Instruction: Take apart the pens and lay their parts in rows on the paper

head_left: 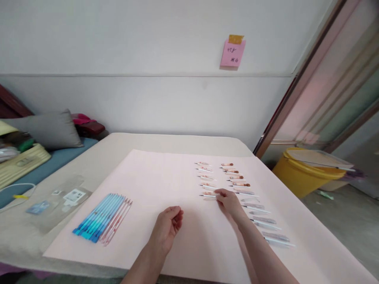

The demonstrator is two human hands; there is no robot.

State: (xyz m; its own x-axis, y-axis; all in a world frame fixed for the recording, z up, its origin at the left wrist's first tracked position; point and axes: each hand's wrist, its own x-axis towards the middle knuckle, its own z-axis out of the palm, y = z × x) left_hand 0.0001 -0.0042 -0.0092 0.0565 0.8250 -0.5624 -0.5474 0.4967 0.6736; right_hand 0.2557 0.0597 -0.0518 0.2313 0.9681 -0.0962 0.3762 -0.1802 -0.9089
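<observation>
Pen (209,193) directly left of right hand (229,201), long axis crosswise; grip on right end unclear. Left hand (169,225) farther off, loosely closed.

just one head-worn cam was used, aimed forward and down over the table (166,142), so the left hand (168,225) and right hand (230,203) were caught fairly close up, with the wall (133,43) framed straight ahead, farther back

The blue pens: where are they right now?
In the head view, the blue pens lie at the lower left of the pale pink sheet, beside some reddish pens and left of the left hand.
</observation>
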